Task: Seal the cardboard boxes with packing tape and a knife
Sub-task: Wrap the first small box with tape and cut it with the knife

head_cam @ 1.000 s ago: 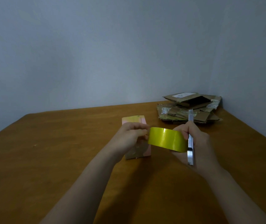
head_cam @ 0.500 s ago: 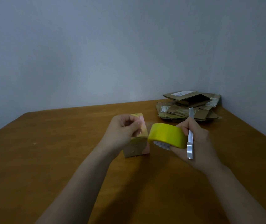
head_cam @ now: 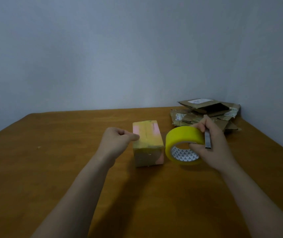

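A small cardboard box (head_cam: pixel 148 140) with pink edges and yellowish tape across its top lies at the table's middle. My left hand (head_cam: pixel 115 141) is beside the box's left side, fingers curled into a loose fist with nothing visible in it, the thumb tip at the box's upper left edge. To the right of the box, my right hand (head_cam: pixel 213 152) grips a yellow packing tape roll (head_cam: pixel 182 137), fingers through its core. The same hand holds a slim metal knife (head_cam: pixel 207 141) against its palm. No loose strip of tape shows between roll and box.
A pile of flattened cardboard boxes (head_cam: pixel 204 111) lies in the far right corner against the wall. The wooden table (head_cam: pixel 60 152) stretches left and toward me. Grey walls close off the back and the right side.
My left hand let go of the tape roll and moved left to the box's side. My right hand tilted the roll so its core faces me and shifted right with the knife.
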